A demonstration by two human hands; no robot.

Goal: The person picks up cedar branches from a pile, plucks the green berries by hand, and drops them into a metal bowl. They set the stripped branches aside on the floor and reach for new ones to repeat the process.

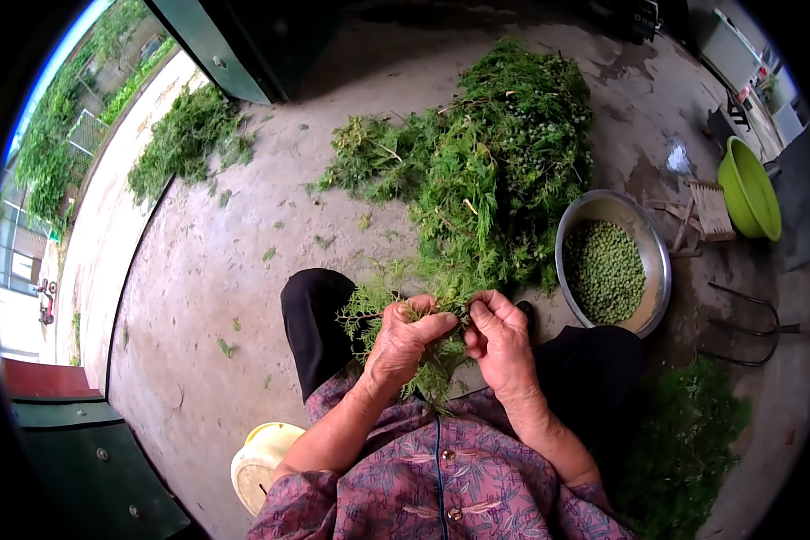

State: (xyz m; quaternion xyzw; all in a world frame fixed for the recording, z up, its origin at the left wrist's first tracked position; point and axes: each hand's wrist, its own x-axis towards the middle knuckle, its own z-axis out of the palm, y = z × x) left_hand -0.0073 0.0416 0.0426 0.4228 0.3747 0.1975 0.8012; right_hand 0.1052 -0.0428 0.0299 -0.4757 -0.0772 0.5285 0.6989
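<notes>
My left hand (403,342) is closed around a leafy green sprig (369,306) held over my lap. My right hand (499,340) pinches the same sprig at its top, fingertips meeting the left thumb. Just beyond my hands lies a big pile of green branches (490,162) on the concrete floor. To the right of my right hand stands a round metal bowl (659,261) with many small green seeds (605,270) in it.
A smaller heap of greens (184,135) lies at the far left by a green door (220,49). More cut greens (684,441) lie at lower right. A lime green basin (749,189), a small wooden stool (711,211) and a yellow round thing (261,461) stand nearby.
</notes>
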